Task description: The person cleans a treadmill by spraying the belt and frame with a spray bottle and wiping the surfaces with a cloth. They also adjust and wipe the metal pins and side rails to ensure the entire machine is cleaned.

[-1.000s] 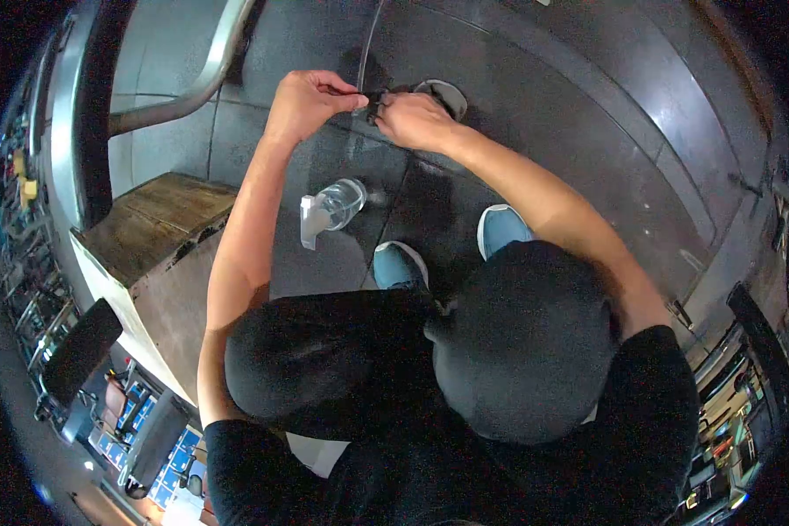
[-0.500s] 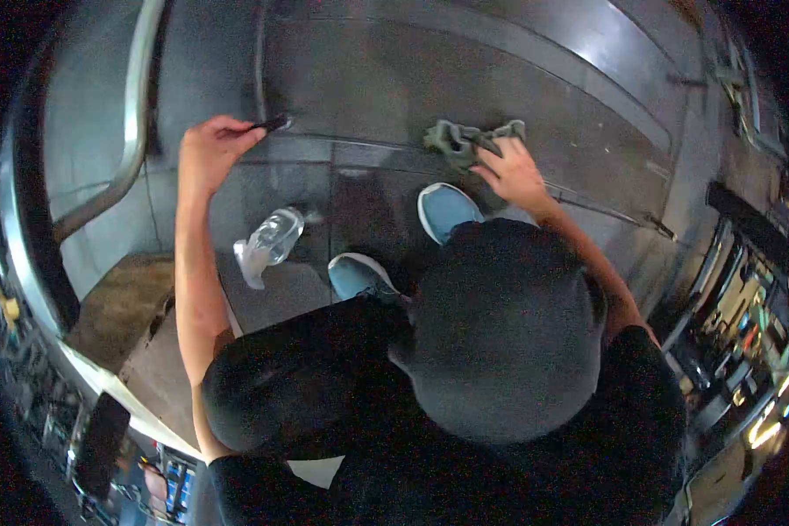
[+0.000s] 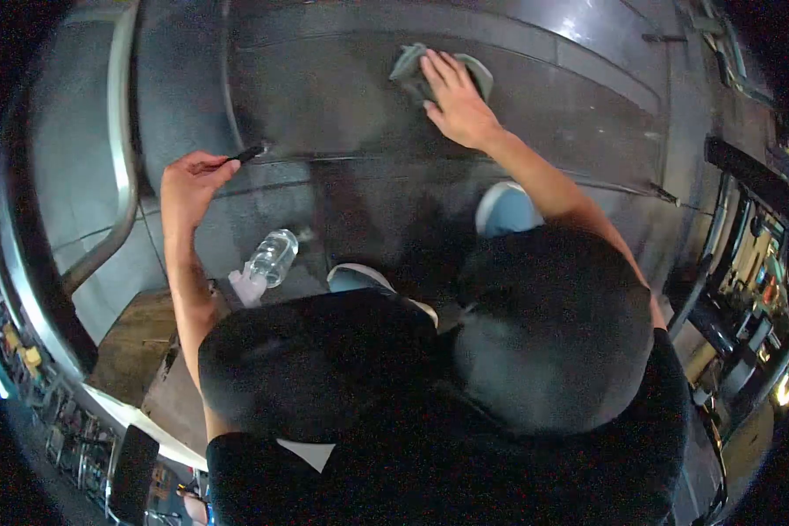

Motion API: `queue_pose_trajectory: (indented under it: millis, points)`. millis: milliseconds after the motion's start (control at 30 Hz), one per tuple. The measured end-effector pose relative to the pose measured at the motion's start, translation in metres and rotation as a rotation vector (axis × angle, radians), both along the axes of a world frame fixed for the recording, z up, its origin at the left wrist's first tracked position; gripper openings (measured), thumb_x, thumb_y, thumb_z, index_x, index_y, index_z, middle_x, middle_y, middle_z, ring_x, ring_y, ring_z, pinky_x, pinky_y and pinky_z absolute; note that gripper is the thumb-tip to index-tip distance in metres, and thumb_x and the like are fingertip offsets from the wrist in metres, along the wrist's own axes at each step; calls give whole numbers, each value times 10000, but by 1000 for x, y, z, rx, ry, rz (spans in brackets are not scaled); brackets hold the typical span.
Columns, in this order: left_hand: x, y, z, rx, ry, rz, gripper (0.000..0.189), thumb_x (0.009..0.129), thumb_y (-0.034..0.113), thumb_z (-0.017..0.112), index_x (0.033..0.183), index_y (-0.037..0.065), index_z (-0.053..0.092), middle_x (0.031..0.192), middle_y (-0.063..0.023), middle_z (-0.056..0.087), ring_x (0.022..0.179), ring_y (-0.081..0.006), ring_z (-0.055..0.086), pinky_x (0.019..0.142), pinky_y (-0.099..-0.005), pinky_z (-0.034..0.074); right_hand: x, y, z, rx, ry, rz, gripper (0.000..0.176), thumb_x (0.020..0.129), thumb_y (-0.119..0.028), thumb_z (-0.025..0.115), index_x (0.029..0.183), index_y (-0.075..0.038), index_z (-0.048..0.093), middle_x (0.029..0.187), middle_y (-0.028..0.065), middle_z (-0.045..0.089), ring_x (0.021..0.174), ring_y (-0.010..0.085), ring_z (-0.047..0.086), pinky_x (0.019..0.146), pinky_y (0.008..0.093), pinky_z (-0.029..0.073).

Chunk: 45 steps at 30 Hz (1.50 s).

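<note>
Pinching dark tool (image 3: 247, 155) in left hand (image 3: 188, 180) grip; right hand (image 3: 454, 98) flat on grey cloth (image 3: 408, 63).

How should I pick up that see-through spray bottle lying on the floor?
Grip the spray bottle around its clear round body, coming down from above. It lies on its side on the floor, so the body's top is bare; the white trigger head at its lower-left end looks knobbly, harder to hold.
</note>
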<state>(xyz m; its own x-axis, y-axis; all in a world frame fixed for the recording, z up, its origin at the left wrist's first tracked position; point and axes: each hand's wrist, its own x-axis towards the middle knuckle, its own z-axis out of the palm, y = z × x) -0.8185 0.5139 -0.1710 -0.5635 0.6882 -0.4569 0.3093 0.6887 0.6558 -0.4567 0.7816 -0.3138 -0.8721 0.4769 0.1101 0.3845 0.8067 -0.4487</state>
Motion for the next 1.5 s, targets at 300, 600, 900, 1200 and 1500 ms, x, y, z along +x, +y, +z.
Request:
queue_pose_trajectory:
  millis: [300,600,900,1200,1500]
  points:
    - [2,11,13,-92,54,-27,207,805,139,884,890,-16,775,791,-41,752,696,-75,644,629,-247,495,-129,-16,-11,114,-17,307,562,993,-222,562,1529,-80,470,1591,110,442,1498,362,352,1253,521,280]
    - [-5,16,14,-223,113,-83,268,780,205,891,908,-4,785,781,-69,761,724,-93,662,680,-256,514,-21,46,-8,104,-14,32,514,1005,-287,574,1483,-104,535,1526,60,523,1434,307,441,1207,446,378]
    - [-5,8,9,-168,55,23,230,837,140,836,931,-53,753,780,-93,757,738,-117,695,700,-259,534,215,125,-1,173,-111,-350,511,964,-231,611,1463,-138,557,1481,69,574,1375,360,483,1163,440,424]
    - [6,16,16,-282,170,14,230,836,122,826,981,-44,762,843,-105,776,766,-141,722,736,-272,550,382,198,-30,292,-98,-769,440,974,-228,570,1383,-72,617,1429,107,615,1319,408,507,1150,463,393]
    - [31,17,26,-193,221,92,279,840,153,843,1024,-41,766,877,-109,784,820,-127,725,772,-255,544,190,117,-44,362,21,-615,452,938,-225,617,1313,27,647,1344,191,628,1222,451,520,1107,500,408]
